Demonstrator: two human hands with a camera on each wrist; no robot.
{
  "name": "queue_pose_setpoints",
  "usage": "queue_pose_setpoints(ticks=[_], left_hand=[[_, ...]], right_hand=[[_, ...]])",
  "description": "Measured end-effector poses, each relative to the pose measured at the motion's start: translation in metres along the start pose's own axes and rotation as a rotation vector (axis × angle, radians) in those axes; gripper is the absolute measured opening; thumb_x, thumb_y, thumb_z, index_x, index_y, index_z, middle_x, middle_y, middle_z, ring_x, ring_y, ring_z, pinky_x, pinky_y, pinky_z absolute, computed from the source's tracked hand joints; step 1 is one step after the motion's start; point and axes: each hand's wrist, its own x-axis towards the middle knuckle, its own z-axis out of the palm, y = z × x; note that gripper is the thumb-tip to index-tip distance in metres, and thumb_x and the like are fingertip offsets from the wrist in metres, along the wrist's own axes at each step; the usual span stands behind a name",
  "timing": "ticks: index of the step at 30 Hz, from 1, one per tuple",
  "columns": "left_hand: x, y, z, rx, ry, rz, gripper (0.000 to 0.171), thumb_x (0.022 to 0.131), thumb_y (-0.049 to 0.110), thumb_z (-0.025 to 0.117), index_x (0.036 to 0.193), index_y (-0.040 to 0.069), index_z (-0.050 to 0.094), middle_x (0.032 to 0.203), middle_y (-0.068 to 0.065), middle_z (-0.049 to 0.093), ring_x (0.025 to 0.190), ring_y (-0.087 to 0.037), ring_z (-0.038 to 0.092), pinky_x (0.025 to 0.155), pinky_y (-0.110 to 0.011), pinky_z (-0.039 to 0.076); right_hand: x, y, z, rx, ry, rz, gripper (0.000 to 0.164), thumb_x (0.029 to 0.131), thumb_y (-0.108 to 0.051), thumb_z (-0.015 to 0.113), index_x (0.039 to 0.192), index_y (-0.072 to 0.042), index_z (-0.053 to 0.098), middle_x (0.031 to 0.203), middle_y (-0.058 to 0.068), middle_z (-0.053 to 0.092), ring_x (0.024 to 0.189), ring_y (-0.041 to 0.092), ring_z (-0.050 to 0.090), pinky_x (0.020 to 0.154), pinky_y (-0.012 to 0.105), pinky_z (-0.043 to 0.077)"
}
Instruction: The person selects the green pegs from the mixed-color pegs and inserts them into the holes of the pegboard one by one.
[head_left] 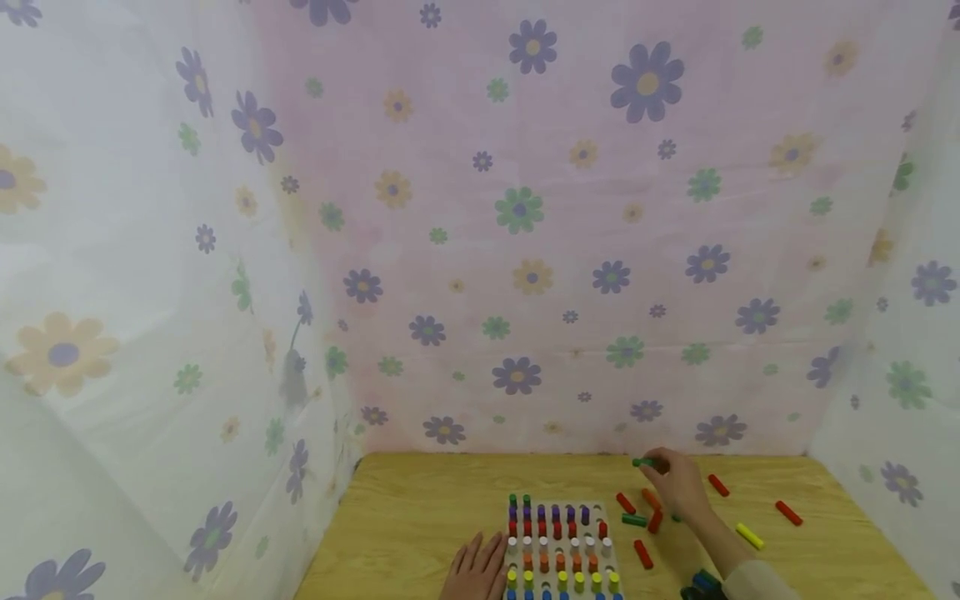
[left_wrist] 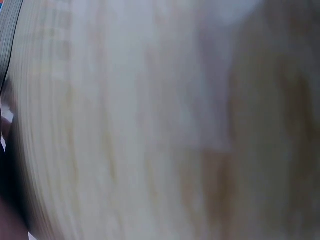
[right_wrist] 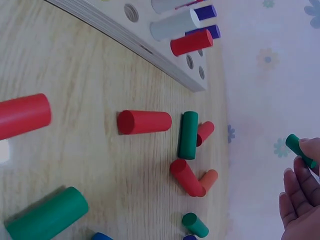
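Note:
Pinched between the thumb and fingers of my right hand (head_left: 678, 487) is a green peg (right_wrist: 293, 143), lifted above the table beyond the board's right side. A pegboard (right_wrist: 165, 71) stands on the table with rows of green, purple, red, white, orange, yellow and blue pegs upright in it; some holes are unfilled. Against the board's left edge my left hand (head_left: 474, 570) lies flat with its fingers extended. The left wrist view is blurred, filled mostly by the wooden surface.
Right of the board lie loose pegs: several red pegs (right_wrist: 145, 122), green pegs (right_wrist: 188, 135), an orange peg (right_wrist: 208, 181) and a yellow peg (head_left: 750, 536). Blue pegs (head_left: 705, 580) show near my right forearm. Flowered sheets (head_left: 517, 250) enclose the wooden table (head_left: 405, 517) at its back and sides.

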Motion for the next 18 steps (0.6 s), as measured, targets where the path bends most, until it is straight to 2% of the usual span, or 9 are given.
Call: queue_pose_setpoints(ticks=[5, 11, 18], left_hand=[[0.0, 0.001, 0.0, -0.002, -0.025, -0.014, 0.066, 0.109, 0.059, 0.013, 0.154, 0.029, 0.05, 0.154, 0.012, 0.05, 0.142, -0.028, 0.045, 0.113, -0.052, 0.04], [-0.001, -0.001, 0.002, -0.016, -0.018, -0.008, 0.066, 0.109, 0.059, 0.014, 0.153, 0.028, 0.051, 0.154, 0.011, 0.05, 0.142, -0.03, 0.046, 0.112, -0.053, 0.04], [-0.001, 0.0, -0.003, -0.018, -0.024, -0.004, 0.065, 0.109, 0.059, 0.014, 0.154, 0.028, 0.05, 0.154, 0.011, 0.05, 0.143, -0.029, 0.045, 0.114, -0.052, 0.04]], right_hand=[[-0.011, -0.007, -0.001, 0.013, 0.002, 0.022, 0.016, 0.095, -0.01, 0.073, 0.108, 0.0, 0.071, 0.093, 0.006, 0.067, 0.082, 0.018, 0.06, 0.067, 0.027, 0.052], [-0.018, -0.012, -0.001, 0.074, -0.011, 0.046, 0.014, 0.094, -0.009, 0.074, 0.107, -0.002, 0.072, 0.088, 0.004, 0.066, 0.079, 0.016, 0.059, 0.065, 0.024, 0.051], [-0.024, -0.018, 0.0, 0.133, -0.057, 0.09, 0.02, 0.098, -0.012, 0.07, 0.115, 0.0, 0.071, 0.094, 0.005, 0.069, 0.083, 0.016, 0.061, 0.068, 0.024, 0.052]])
